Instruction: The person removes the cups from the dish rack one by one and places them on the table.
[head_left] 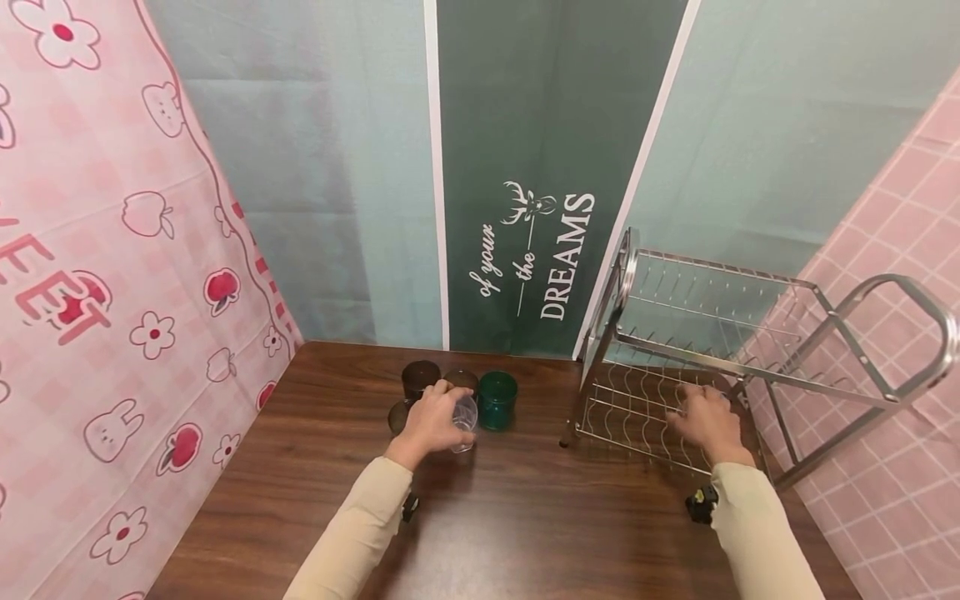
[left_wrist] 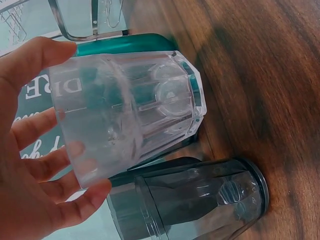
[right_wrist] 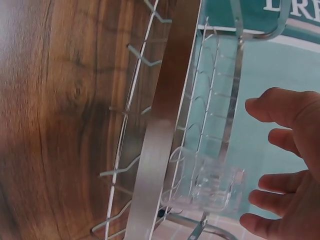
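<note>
My left hand (head_left: 433,423) holds a clear faceted cup (left_wrist: 125,110) near its rim, thumb on one side and fingertips on the other. Close beside that cup stand a green cup (head_left: 497,404) and several dark tinted cups (head_left: 420,379), one of them a grey see-through cup (left_wrist: 195,195) in the left wrist view. On the right, my right hand (head_left: 708,421) is at the metal rack (head_left: 738,364), with fingers spread and nothing in them. Another clear cup (right_wrist: 210,185) sits in the rack near those fingertips, apart from them; in the head view the hand hides it.
The two-tier wire rack has a raised looped handle (head_left: 947,333) at its right end. Beneath everything lies a brown wooden table (head_left: 510,525). A printed cloth (head_left: 375,208) hangs behind, with pink patterned sheets (head_left: 82,292) at both sides.
</note>
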